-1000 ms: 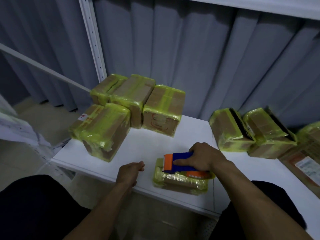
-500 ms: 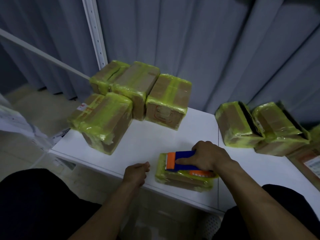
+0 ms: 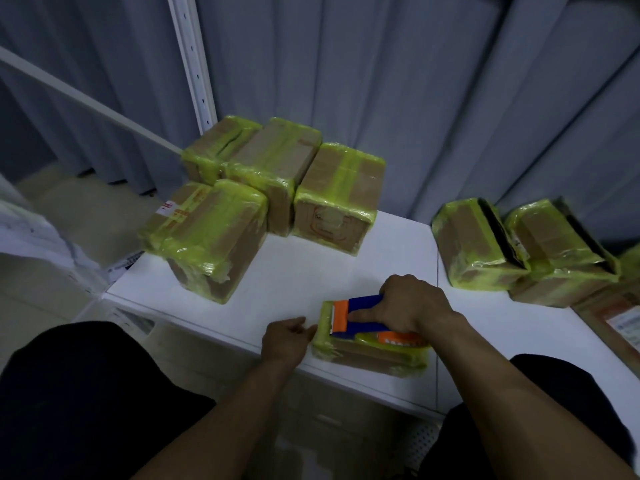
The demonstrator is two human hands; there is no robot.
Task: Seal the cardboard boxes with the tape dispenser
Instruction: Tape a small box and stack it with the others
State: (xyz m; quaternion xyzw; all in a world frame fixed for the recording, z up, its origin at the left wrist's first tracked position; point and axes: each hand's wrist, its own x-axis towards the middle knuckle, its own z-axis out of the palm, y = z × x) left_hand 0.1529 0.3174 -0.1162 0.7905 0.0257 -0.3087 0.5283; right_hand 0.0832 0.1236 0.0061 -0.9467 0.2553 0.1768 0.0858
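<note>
A small flat cardboard box (image 3: 367,353) wrapped in yellow-green tape lies near the front edge of the white table (image 3: 304,271). On top of it sits the blue and orange tape dispenser (image 3: 360,317). My right hand (image 3: 412,304) grips the dispenser's blue handle from above, and the dispenser's orange blade end points left. My left hand (image 3: 285,339) is just left of the box, fingers loosely curled, fingertips at the box's left end; whether they touch it I cannot tell.
Several taped boxes (image 3: 277,171) stand clustered at the table's back left. Two more taped boxes (image 3: 519,251) sit at the right, with another labelled box (image 3: 620,323) at the right edge. Grey curtains and a white shelf post (image 3: 192,57) stand behind.
My left hand has moved right, up to the small box's left end. My right hand keeps its grip on the dispenser on top of the box. The camera has shifted closer and down.
</note>
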